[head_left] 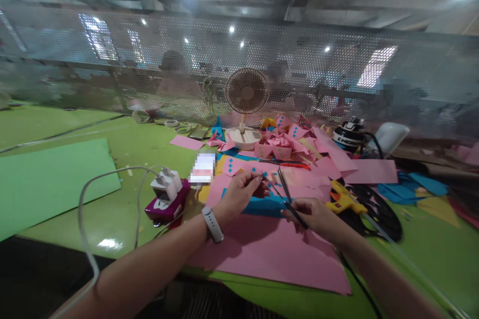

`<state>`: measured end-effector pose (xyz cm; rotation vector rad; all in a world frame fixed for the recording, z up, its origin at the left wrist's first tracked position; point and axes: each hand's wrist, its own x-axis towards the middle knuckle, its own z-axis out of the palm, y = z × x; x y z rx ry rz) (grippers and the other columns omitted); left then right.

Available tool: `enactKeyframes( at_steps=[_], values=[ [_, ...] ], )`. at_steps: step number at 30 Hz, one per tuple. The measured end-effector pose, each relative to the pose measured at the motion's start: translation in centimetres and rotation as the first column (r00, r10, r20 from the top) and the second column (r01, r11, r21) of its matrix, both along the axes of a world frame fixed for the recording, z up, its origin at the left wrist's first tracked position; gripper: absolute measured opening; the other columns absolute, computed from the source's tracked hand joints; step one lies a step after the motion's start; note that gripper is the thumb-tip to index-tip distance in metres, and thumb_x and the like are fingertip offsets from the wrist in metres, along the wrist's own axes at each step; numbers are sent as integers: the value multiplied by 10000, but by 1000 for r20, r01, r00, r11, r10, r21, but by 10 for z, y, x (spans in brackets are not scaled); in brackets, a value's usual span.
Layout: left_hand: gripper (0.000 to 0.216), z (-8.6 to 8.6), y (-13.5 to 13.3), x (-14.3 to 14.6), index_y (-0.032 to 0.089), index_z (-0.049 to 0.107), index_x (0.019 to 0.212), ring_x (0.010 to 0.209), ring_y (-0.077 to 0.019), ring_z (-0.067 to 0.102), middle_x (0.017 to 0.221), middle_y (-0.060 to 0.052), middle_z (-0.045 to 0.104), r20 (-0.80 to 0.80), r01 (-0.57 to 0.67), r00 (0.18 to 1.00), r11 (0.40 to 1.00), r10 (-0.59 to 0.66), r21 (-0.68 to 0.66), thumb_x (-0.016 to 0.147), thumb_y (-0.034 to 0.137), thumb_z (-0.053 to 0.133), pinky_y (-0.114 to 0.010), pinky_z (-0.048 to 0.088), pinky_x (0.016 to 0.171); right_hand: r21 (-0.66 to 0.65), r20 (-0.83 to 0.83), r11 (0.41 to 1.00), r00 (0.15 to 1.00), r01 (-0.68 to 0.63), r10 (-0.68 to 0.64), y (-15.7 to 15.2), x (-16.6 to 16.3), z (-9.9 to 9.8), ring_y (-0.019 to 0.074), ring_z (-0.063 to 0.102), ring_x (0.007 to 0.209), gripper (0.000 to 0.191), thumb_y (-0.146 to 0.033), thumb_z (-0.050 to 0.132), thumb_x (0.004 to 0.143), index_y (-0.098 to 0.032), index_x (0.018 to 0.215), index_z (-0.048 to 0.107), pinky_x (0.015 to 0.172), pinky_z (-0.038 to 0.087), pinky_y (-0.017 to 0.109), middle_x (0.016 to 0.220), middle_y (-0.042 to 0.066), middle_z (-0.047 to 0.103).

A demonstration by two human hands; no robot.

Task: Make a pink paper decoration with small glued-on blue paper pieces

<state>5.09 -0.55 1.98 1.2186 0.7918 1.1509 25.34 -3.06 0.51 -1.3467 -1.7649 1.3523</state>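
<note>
My right hand (316, 215) grips the handles of black scissors (283, 190), whose blades stand open and point away from me. My left hand (241, 192), with a grey band on its wrist, pinches a small pink piece of paper (263, 188) just left of the blades. Both hands hover over a blue paper strip (262, 205) that lies on a large pink sheet (273, 249).
A yellow glue gun (342, 198) and black cables lie right of my right hand. A power strip with white plugs (168, 194) sits to the left, near a green sheet (48, 179). A small fan (246, 97) and a heap of pink folded papers (288, 142) stand behind, before a perforated screen.
</note>
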Motion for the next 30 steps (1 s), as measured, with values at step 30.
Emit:
enactKeyframes(
  at_steps=[30],
  values=[
    [173,5,3,-8,146,547,847,631,-116,604,710,-19,635,-5,-134,991,986,135,98,834,319,538,-232,469,592,131,-114,981,985,145,-130,12,9,1,113,504,523,363,-491,676,659,-155,592,558,457,370,215,554,-3,564]
  ],
)
